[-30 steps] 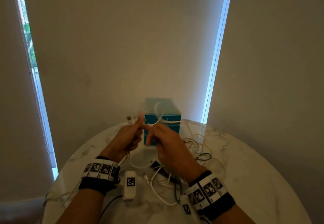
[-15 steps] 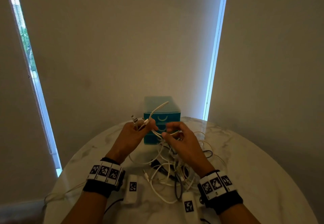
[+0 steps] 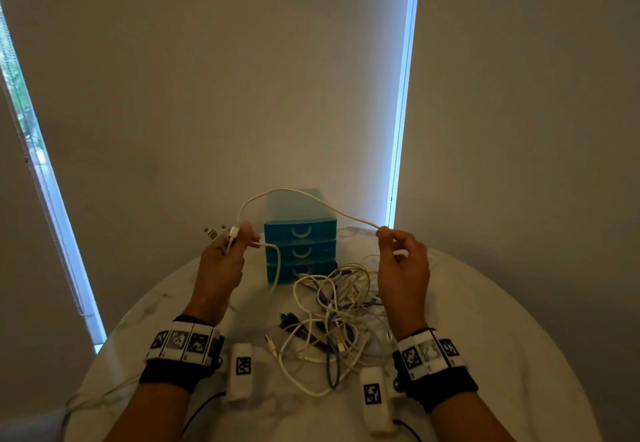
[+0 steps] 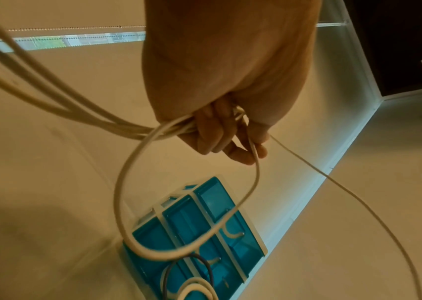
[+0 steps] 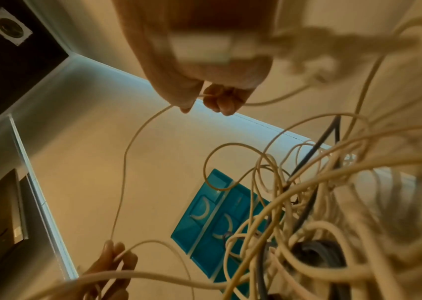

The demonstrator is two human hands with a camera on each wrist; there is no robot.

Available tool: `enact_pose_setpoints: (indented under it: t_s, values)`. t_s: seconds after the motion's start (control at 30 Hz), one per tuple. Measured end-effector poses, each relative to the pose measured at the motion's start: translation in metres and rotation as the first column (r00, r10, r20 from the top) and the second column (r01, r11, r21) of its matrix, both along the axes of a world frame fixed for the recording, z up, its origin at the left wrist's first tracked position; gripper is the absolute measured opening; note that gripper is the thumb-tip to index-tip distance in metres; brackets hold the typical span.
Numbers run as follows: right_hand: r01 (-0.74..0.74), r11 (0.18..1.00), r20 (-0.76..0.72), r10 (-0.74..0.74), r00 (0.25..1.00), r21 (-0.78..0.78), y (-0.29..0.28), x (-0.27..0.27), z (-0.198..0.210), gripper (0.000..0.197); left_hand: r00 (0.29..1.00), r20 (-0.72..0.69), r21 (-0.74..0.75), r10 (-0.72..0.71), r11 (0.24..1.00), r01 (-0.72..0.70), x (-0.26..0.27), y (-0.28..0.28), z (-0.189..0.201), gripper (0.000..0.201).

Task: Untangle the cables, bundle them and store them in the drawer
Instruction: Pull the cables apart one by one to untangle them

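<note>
Hands drawn apart since a second ago, when both pinched together near the drawers (image 3: 300,234). Now a white cable (image 3: 294,193) stretched in an arch between them, clear of the tangle (image 3: 332,317). Left hand (image 3: 221,261) clenched round plug ends and several strands, one loop hanging below the fingers (image 4: 212,132). Right hand (image 3: 403,265) pinching the cable at thumb and forefinger, other fingers curled. Tangle below and between the wrists; drawers beyond the hands, all shut. Probably one cable nearly freed; coiling next, most untangling left.
</note>
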State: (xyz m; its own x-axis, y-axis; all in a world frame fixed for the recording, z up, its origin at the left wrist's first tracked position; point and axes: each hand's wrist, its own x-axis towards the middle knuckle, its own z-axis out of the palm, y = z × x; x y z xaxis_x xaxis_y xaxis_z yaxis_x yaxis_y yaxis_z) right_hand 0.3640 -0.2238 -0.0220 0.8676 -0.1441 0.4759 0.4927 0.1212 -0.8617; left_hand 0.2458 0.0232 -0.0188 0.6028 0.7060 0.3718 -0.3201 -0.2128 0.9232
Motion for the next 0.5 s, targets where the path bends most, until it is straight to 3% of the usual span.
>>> enact_pose_setpoints:
  t_s: [0.13, 0.2, 0.3, 0.4, 0.43, 0.5]
  values:
    - [-0.260, 0.963, -0.113, 0.251, 0.961, -0.067, 0.008, -0.009, -0.003, 0.030, 0.983, 0.033, -0.018, -0.181, 0.983, 0.181, 0.001, -0.014, 0.005, 0.035]
    - [-0.443, 0.895, -0.180, 0.429, 0.885, -0.044, 0.015, -0.020, -0.004, 0.034, 0.958, -0.006, -0.036, -0.286, 0.958, 0.286, 0.001, -0.023, 0.007, 0.038]
    - [-0.601, 0.799, -0.248, 0.577, 0.778, -0.030, 0.024, -0.033, -0.006, 0.036, 0.944, -0.142, 0.093, -0.299, 0.945, 0.313, -0.003, -0.037, 0.008, 0.046]
    - [-0.672, 0.738, -0.276, 0.634, 0.722, -0.062, 0.028, -0.043, -0.003, 0.038, 0.923, -0.214, 0.151, -0.319, 0.923, 0.354, -0.012, -0.049, 0.018, 0.031]
    - [-0.673, 0.739, -0.274, 0.639, 0.719, -0.043, 0.028, -0.045, -0.002, 0.038, 0.912, -0.246, 0.168, -0.328, 0.912, 0.373, -0.015, -0.052, 0.021, 0.020]
    - [-0.651, 0.758, -0.258, 0.638, 0.725, 0.047, 0.028, -0.047, 0.003, 0.036, 0.877, -0.356, 0.230, -0.324, 0.879, 0.418, -0.015, -0.050, 0.020, 0.019]
